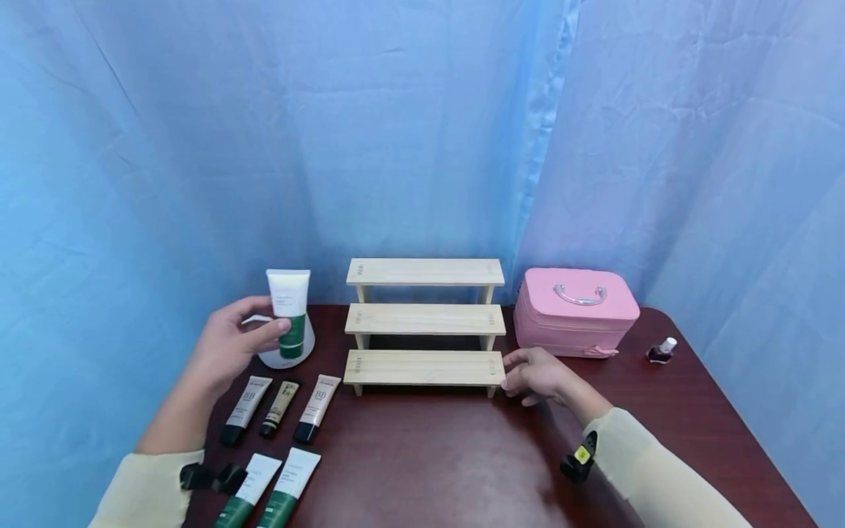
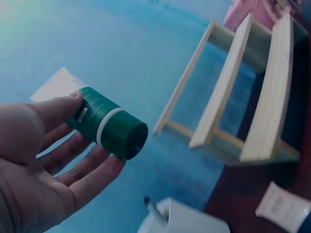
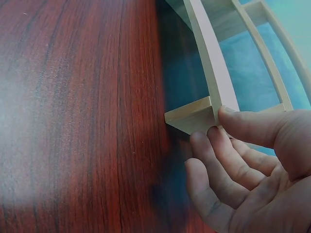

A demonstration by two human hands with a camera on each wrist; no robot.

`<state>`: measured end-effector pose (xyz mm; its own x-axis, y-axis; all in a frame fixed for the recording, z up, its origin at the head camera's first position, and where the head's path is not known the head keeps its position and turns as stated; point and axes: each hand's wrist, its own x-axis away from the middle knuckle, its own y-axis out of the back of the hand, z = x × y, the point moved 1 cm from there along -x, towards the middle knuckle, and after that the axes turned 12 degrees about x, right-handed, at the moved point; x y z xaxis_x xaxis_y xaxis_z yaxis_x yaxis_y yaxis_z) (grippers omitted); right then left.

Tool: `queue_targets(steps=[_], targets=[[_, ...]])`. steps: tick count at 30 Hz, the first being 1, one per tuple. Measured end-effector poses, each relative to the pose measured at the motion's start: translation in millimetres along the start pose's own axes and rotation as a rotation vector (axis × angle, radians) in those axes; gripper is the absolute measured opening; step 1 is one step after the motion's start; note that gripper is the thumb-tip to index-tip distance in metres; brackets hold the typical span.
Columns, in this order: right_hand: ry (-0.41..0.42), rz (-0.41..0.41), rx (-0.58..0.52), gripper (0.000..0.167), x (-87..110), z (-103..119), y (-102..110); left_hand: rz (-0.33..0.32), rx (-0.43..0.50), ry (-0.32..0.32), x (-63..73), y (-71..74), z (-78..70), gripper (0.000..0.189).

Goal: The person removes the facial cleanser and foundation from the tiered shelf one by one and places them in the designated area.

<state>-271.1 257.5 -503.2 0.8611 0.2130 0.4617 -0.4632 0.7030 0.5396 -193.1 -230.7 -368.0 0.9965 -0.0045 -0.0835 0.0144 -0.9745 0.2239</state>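
Observation:
My left hand (image 1: pixel 240 334) grips a squeeze tube (image 1: pixel 288 293), white above and green at its cap end, cap down. In the left wrist view the thumb lies across the tube (image 2: pixel 109 119) with the fingers behind it. A three-tier wooden display stand (image 1: pixel 425 319) stands at the table's back. At the right end of its lowest step (image 1: pixel 422 367), my right hand (image 1: pixel 538 374) pinches the corner. The right wrist view shows the thumb on the board's edge (image 3: pixel 214 63) and fingertips close by the stand's leg (image 3: pixel 192 116).
A white rounded object (image 1: pixel 300 356) stands behind the held tube. Small beige tubes (image 1: pixel 319 407) and two green-and-white tubes (image 1: pixel 287 484) lie at left. A pink case (image 1: pixel 574 312) and a nail polish bottle (image 1: pixel 661 350) stand at right. Blue curtains (image 1: pixel 396 147) hang behind.

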Motion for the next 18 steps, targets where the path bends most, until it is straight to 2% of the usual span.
queue_targets(steps=[8,13,18], targets=[[-0.002,0.007,0.006,0.049,2.4,2.0,1.8,-0.014,0.072,0.064,35.4,33.9,41.8,0.051],[0.000,0.007,0.007,0.049,2.6,2.7,2.2,-0.060,0.011,0.134,59.6,49.2,62.3,0.050],[0.004,0.003,0.009,0.050,3.0,2.7,1.8,-0.075,-0.061,0.261,79.9,62.7,76.8,0.059]])
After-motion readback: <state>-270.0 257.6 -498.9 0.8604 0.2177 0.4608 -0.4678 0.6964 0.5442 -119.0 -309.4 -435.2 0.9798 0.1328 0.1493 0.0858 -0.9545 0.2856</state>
